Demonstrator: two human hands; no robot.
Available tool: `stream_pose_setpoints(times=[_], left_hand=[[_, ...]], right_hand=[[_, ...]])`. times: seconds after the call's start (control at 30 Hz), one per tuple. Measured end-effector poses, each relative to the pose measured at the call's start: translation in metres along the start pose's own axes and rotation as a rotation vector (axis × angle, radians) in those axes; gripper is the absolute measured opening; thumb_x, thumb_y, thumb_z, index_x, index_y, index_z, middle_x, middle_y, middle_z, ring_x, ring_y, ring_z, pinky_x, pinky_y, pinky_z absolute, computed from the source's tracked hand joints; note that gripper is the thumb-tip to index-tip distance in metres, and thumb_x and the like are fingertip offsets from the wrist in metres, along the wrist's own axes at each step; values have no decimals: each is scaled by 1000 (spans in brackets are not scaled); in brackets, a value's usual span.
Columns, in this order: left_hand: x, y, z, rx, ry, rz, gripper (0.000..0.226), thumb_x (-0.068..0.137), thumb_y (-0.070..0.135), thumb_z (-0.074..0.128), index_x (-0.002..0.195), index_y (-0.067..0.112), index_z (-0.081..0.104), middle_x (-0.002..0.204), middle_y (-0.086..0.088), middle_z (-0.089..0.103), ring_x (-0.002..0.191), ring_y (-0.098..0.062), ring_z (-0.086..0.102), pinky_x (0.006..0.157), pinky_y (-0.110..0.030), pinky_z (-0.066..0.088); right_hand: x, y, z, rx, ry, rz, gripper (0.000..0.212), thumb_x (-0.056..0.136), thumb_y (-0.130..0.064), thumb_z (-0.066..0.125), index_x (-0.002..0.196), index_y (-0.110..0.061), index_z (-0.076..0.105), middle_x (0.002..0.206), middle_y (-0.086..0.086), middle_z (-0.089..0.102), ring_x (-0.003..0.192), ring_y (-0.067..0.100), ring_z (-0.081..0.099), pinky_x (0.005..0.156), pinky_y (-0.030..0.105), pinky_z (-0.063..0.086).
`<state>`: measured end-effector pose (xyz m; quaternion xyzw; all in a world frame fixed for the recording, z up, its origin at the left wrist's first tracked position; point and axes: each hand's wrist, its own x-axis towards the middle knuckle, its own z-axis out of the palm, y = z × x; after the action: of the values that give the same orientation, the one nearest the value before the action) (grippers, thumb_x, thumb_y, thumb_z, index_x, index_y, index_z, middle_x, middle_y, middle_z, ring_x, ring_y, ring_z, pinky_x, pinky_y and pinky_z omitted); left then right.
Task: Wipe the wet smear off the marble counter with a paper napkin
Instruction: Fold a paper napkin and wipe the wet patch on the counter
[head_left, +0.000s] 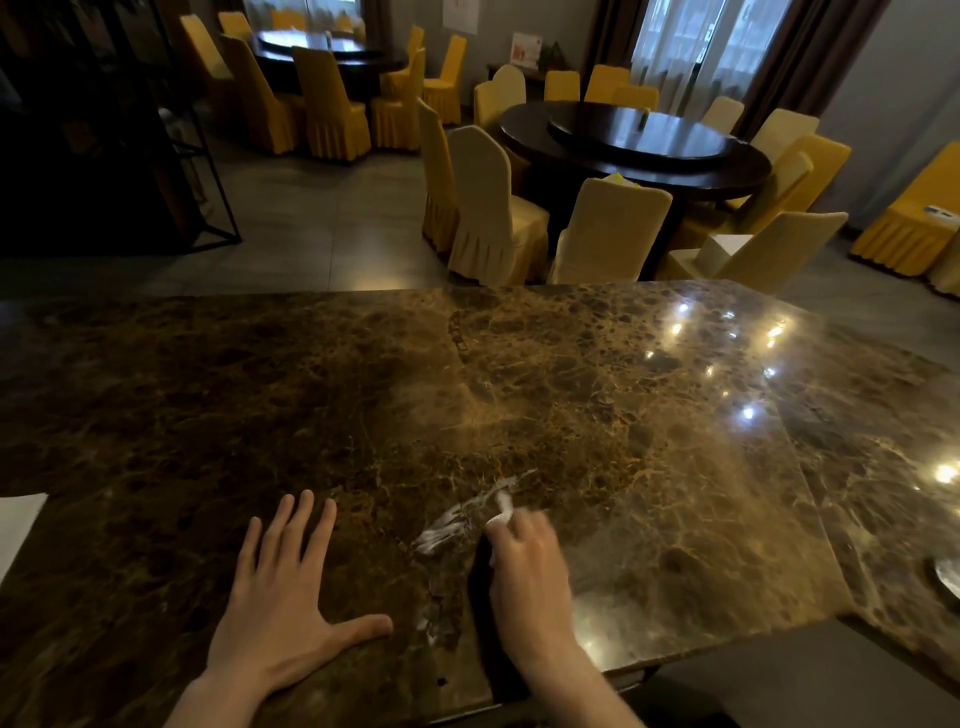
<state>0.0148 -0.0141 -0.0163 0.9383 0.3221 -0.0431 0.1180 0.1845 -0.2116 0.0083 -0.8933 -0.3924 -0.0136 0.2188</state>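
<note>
A person leans over a dark brown marble counter (597, 405). The right hand (524, 561) is closed around a crumpled white paper napkin (503, 508), which pokes out beyond the fingertips and presses on the stone. The wet smear (460, 517), a pale streaky diagonal patch, lies touching the napkin and just left of it. The left hand (283, 597) rests flat and open, holding nothing, left of the smear. To wipe well, likely sweep the napkin along the streak with firm, overlapping passes.
</note>
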Motion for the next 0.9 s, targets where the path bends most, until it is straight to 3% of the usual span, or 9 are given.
stream_pose_setpoints(times=[0.1, 0.17, 0.27, 0.37, 0.53, 0.6, 0.7, 0.8, 0.9], left_hand=[[1, 0, 0, 8, -1, -5, 148, 46, 118, 20, 156, 31, -28, 164, 5, -37, 151, -15, -38, 127, -48, -22], [1, 0, 1, 12, 0, -7, 148, 45, 118, 20, 155, 31, -29, 164, 5, -37, 150, -14, -39, 126, -47, -24], [1, 0, 0, 0, -5, -6, 148, 46, 118, 21, 155, 32, -29, 164, 5, -37, 150, -14, -40, 126, -47, -24], [0, 1, -1, 6, -7, -4, 147, 46, 118, 20, 154, 32, -30, 162, 6, -39, 150, -15, -40, 127, -47, -22], [2, 0, 0, -14, 0, -4, 147, 47, 118, 22, 155, 31, -28, 164, 5, -36, 149, -14, -40, 125, -46, -24], [2, 0, 0, 2, -4, -3, 147, 46, 118, 21, 153, 31, -31, 163, 5, -38, 148, -14, -42, 125, -46, -25], [1, 0, -1, -15, -7, -3, 148, 46, 118, 21, 154, 30, -30, 163, 5, -38, 149, -15, -40, 126, -47, -23], [1, 1, -3, -16, -18, -6, 150, 44, 119, 21, 154, 29, -30, 164, 4, -37, 150, -16, -38, 127, -49, -21], [1, 1, -4, -13, -27, -1, 152, 43, 119, 21, 154, 28, -30, 164, 3, -37, 150, -16, -39, 126, -49, -23]], right_hand=[[-28, -27, 15, 38, -124, -247, 33, 71, -20, 84, 102, -18, 71, 93, -5, 60, 86, 15, 52, 67, 24, 49], [-20, -10, 8, 21, -119, -301, 26, 76, -24, 81, 100, -24, 71, 91, -8, 58, 86, 13, 50, 65, 22, 44], [11, 34, -13, -39, 8, -43, 18, 90, -16, 67, 106, -25, 71, 100, -5, 60, 95, 14, 50, 72, 21, 39], [26, 41, -16, -45, 88, 138, 22, 93, -8, 59, 110, -18, 70, 107, 0, 61, 100, 17, 51, 77, 23, 42], [-1, 9, -1, 13, -114, -175, 19, 84, -11, 72, 100, -23, 70, 93, -6, 58, 88, 13, 49, 65, 19, 33], [21, 34, -12, 5, -21, -57, 12, 88, -14, 69, 95, -22, 73, 90, -2, 58, 88, 18, 53, 66, 24, 35], [59, 65, -23, -75, 49, 203, 19, 92, -4, 61, 101, -15, 74, 101, 4, 58, 101, 24, 52, 75, 31, 45], [69, 48, -14, -76, 46, 162, 26, 92, -1, 58, 113, -11, 70, 117, 5, 57, 109, 22, 49, 87, 32, 50], [58, 12, 5, -19, -6, -45, 22, 93, -6, 59, 112, -13, 67, 118, 1, 57, 106, 19, 48, 86, 29, 49]])
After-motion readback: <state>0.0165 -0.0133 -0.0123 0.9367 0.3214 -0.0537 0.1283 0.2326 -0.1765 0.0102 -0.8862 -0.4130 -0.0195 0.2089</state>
